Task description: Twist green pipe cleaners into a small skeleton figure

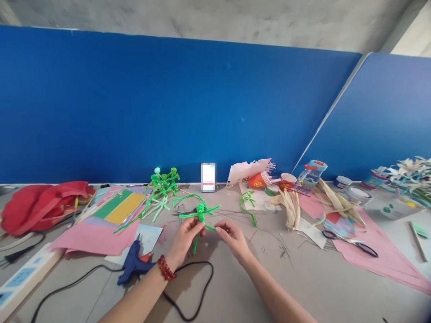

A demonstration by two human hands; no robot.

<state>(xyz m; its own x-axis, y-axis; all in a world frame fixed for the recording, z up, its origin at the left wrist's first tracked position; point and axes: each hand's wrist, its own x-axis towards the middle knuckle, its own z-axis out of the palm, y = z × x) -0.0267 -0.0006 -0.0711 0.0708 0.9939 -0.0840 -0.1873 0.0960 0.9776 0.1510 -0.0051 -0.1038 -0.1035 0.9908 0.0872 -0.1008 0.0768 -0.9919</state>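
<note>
A red cloth bundle lies at 9 o'clock on the craft table, by green-and-yellow card and a pink paper sheet. A blue hot-glue gun rests at 8 o'clock from the left hand, which wears a red beaded bracelet and clamps a green pipe-cleaner figure by its body. The figure stands at 1 o'clock from that hand, nearer to it than to the right hand. Its long axis runs 12 to 6, head pointing to 12. The hands are close but apart, the right pinching a loose green strand at its 9 o'clock. Toward 3 o'clock lie a looped green pipe cleaner, dried corn husks, black-handled scissors and a second pink sheet.
</note>
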